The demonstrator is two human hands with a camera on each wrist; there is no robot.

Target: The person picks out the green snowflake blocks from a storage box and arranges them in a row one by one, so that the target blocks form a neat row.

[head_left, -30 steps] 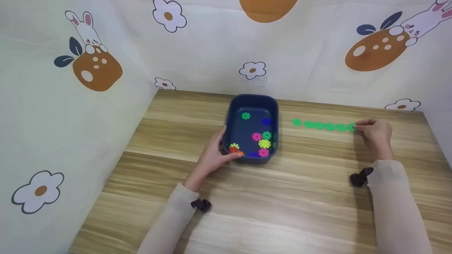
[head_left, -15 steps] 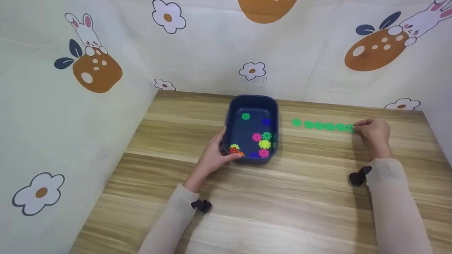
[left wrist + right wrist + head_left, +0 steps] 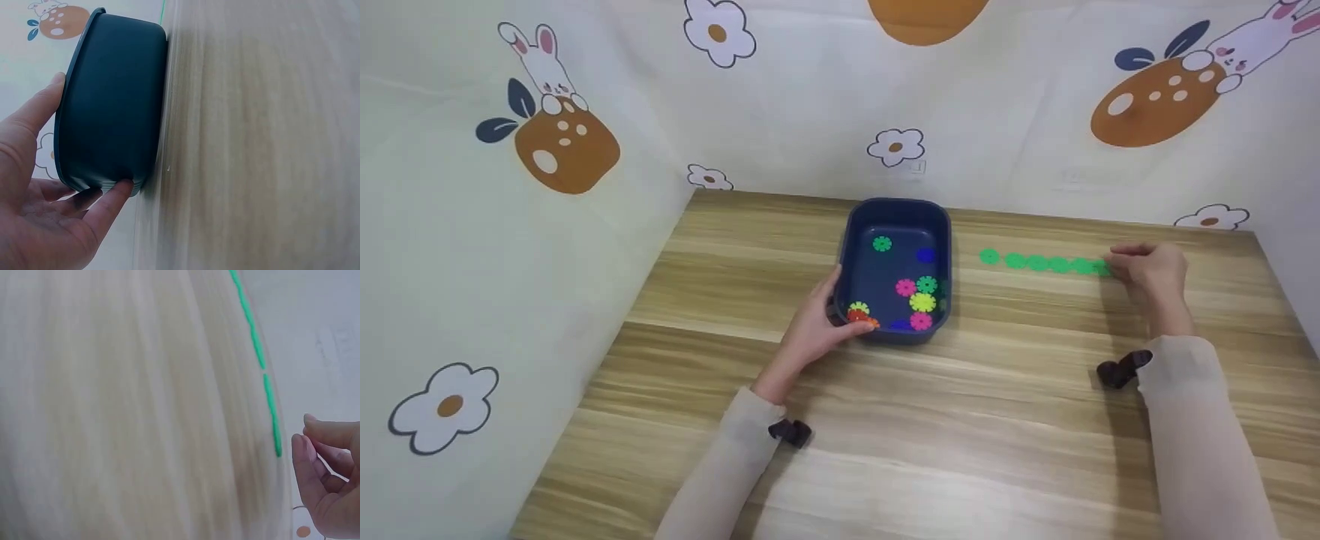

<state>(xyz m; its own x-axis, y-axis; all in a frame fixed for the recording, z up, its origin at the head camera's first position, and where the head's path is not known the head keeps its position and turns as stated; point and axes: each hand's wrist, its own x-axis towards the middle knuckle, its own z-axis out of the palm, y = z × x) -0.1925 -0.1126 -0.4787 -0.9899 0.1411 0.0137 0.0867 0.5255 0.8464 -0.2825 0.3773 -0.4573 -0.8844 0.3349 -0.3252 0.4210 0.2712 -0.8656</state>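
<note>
My left hand (image 3: 810, 326) grips the near left corner of a dark blue plastic box (image 3: 846, 247), thumb over the rim. In the left wrist view the fingers (image 3: 109, 205) rest against the side of the box (image 3: 115, 101). Green notched snowflake discs (image 3: 1060, 265) lie in a row on the table, right of the box. My right hand (image 3: 1159, 281) is at the right end of that row, covering part of the last disc. In the right wrist view the right hand (image 3: 332, 478) has thumb and fingers loosely bent, nothing between them, slightly off the green row (image 3: 271, 410).
Inside the box are several loose discs, among them a green disc (image 3: 882, 244), a yellow disc (image 3: 922, 302) and a pink disc (image 3: 920, 321). The wood-grain table (image 3: 960, 420) meets a printed cloth wall (image 3: 795, 97) behind the box.
My right hand has come slightly up and away from the end disc of the row. The left hand stays on the box, and the discs lie as before.
</note>
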